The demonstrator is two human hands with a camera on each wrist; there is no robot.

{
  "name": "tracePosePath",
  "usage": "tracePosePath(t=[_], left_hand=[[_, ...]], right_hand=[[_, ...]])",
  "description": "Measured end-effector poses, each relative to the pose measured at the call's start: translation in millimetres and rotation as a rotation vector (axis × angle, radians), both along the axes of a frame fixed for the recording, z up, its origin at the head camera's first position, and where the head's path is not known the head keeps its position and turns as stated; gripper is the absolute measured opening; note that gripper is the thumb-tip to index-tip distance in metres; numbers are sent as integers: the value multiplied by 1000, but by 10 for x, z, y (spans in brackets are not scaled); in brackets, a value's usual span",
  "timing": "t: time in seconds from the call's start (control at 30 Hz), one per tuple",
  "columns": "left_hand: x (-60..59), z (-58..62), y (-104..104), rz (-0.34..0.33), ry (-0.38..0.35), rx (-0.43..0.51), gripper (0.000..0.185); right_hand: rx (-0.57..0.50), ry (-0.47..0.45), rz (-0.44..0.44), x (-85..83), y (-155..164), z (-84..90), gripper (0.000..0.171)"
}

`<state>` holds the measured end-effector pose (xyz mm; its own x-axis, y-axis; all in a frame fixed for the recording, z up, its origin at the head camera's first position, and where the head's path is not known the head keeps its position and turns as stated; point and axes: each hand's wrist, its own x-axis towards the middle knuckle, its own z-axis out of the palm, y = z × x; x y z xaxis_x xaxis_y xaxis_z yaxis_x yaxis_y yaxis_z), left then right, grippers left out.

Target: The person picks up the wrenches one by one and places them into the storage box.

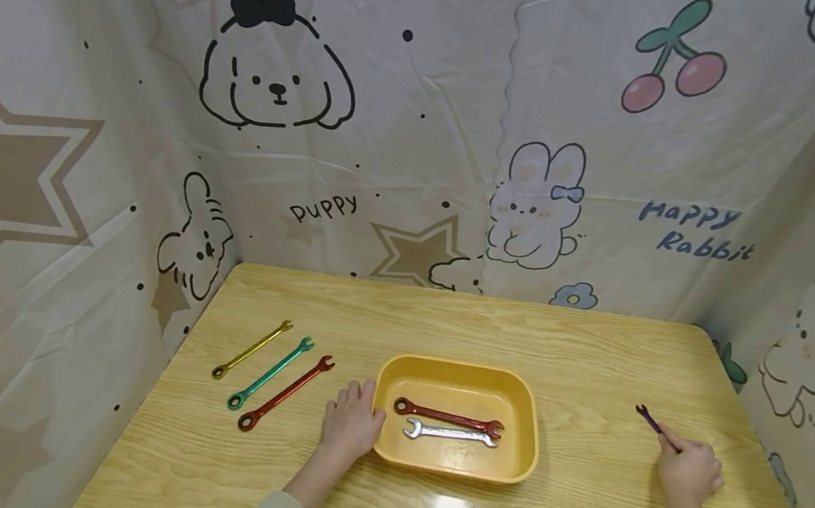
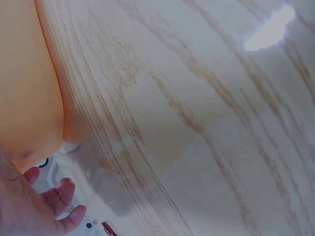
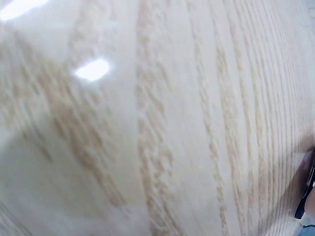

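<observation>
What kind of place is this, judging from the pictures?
Probably a small staged work booth, not a real workshop. A wooden table is closed in on three sides by a cartoon-printed cloth, and coloured wrenches lie in a neat row beside a yellow tray.

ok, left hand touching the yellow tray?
Touching. Head view shows the left hand flat on the table, fingers against the yellow tray at its left rim, no gap visible.

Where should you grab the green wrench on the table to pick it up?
Probably by the middle of its thin shaft. The green wrench lies flat on the table, slanting between the yellow wrench and the red wrench, with gaps on both sides. Come from above with the left hand, which rests nearby, and pinch across the shaft.
</observation>
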<state>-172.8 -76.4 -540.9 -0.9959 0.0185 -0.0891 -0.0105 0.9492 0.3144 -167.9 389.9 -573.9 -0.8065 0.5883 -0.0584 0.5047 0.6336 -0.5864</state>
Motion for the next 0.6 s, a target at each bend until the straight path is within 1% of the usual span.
tracePosePath(t=[0.13,0.33,0.6], left_hand=[[1,6,3,2,-2,1,39],[7,17,6,3,-1,11,39],[-1,1,7,2,-4,4,38]], right_hand=[[8,-9,7,8,-11,22,31],[30,-20,16,-16,9,-5,33],[5,-69,30,-50,3,12,36]])
